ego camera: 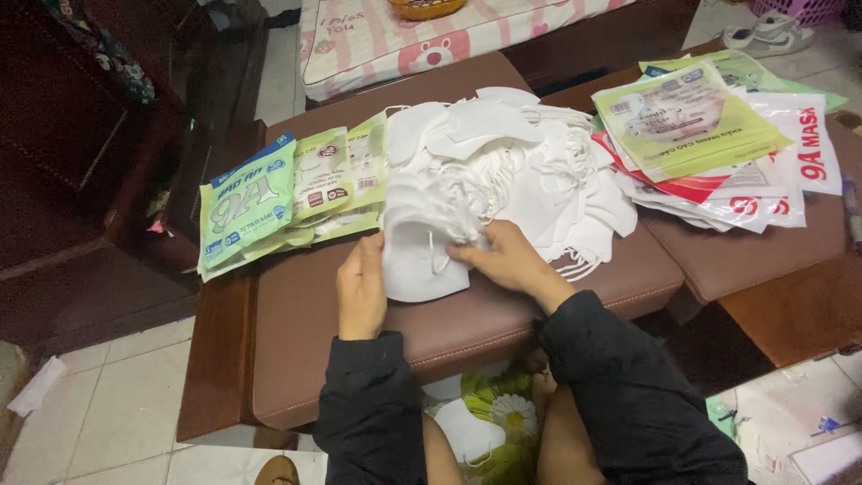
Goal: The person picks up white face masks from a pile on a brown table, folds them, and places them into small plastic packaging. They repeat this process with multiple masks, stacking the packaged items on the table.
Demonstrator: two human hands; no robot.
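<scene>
Brown padded bench [359,314] serves as worktop, tiled floor around. Left hand [361,289] pinches near edge of a white mask [415,260]; right hand [507,260] grips its other side, at the near left of the loose mask pile [512,166]. Risk: ear loops look tangled, so lifting could drag neighbours off. Green packets [269,198] left, packet stack [718,144] right.

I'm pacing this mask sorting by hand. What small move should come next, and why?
Probably draw the white mask clear of the loose mask pile. The left hand holds its edge and the right hand pinches near its ear loops, which look tangled with the pile's; the filled green packets lie just left.
</scene>
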